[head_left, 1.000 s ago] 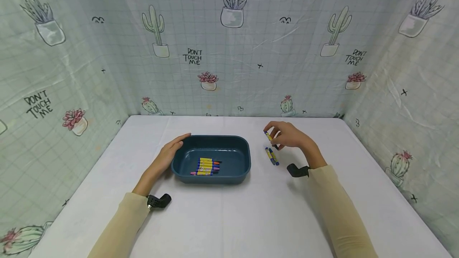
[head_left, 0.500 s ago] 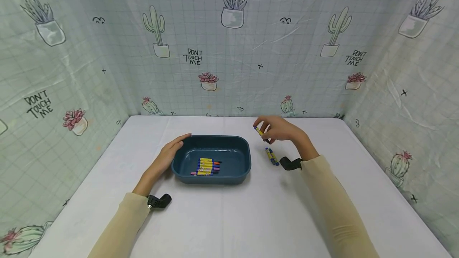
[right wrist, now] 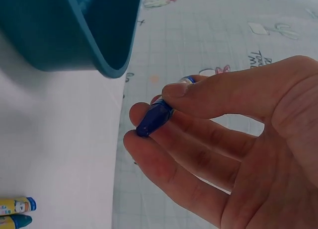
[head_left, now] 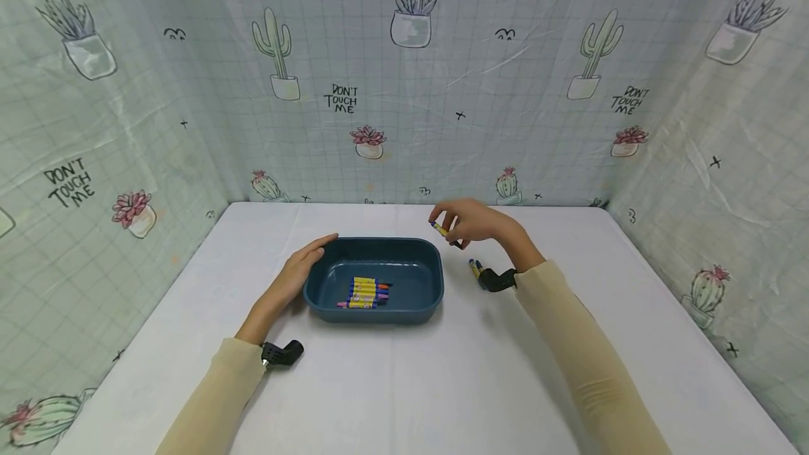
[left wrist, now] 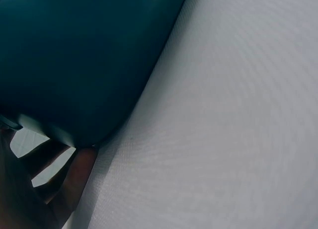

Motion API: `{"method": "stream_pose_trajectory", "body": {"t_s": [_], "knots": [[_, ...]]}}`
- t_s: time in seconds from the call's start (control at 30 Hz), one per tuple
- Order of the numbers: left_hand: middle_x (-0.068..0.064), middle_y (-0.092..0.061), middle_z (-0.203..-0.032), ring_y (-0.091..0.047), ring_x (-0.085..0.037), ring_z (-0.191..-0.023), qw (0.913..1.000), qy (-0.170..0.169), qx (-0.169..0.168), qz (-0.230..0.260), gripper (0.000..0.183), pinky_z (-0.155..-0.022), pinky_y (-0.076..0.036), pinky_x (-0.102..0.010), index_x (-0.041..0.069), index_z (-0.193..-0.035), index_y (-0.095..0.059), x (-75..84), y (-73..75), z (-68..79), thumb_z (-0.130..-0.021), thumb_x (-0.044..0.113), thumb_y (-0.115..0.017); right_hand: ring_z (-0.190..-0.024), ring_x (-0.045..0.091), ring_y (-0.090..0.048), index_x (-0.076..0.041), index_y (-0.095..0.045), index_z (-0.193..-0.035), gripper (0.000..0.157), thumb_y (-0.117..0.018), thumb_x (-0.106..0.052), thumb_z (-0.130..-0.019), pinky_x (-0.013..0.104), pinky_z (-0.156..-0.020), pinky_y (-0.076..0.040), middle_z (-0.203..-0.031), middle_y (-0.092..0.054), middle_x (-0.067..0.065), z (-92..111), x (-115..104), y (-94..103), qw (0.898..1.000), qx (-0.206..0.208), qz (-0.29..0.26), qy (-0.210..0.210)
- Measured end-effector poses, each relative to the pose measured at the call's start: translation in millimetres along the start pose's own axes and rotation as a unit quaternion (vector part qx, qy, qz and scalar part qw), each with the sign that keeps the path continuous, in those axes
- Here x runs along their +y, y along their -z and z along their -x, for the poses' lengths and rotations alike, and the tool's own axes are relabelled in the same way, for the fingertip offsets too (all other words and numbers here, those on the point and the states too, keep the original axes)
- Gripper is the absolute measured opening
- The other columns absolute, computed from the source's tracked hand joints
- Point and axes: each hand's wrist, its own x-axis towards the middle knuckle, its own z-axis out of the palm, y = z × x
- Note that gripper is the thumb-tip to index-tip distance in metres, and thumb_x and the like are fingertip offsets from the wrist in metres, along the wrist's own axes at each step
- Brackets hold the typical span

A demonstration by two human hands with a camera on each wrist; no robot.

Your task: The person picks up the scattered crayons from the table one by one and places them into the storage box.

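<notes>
My left hand [head_left: 296, 274] rests against the left end of a dark teal box [head_left: 404, 314], its fingers fairly straight along the rim and outer wall. In the left wrist view fingertips [left wrist: 85, 157] touch the box's lower corner. Beyond the box's back right corner, my right hand [head_left: 477, 220] pinches a dark blue crayon [right wrist: 155, 117] with a yellow wrapper between thumb and fingers, held above the table. Several yellow-wrapped crayons [head_left: 366, 290] lie side by side inside the box, with orange, purple and pink tips.
Two more crayons [head_left: 475, 269] lie on the white table [head_left: 392, 385] right of the box, partly hidden by the black camera [head_left: 496, 280] on my right wrist. A cactus-print cloth [head_left: 404, 104] hangs behind the table and along both sides.
My right hand has moved left and slightly away from me with the crayon, from above the two loose crayons towards the box's back right corner. The left hand and box have stayed put.
</notes>
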Motion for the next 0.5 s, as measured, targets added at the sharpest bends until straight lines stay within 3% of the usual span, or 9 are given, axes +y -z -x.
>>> {"method": "stream_pose_trajectory", "body": {"t_s": [0.5], "knots": [[-0.004, -0.039, -0.167, -0.026, -0.031, -0.159, 1.0, 0.002, 0.004, -0.006, 0.047, -0.13, -0.017, -0.059, 0.023, -0.158, -0.044, 1.4, -0.6, 0.4, -0.114, 0.029, -0.032, -0.088, 0.021, -0.074, -0.016, -0.063, -0.135, 0.043, -0.066, -0.002, -0.094, 0.036, -0.074, -0.066, -0.124, -0.072, 0.018, -35, -31, -13.6, 0.995, -0.067, 0.059, 0.037]]}}
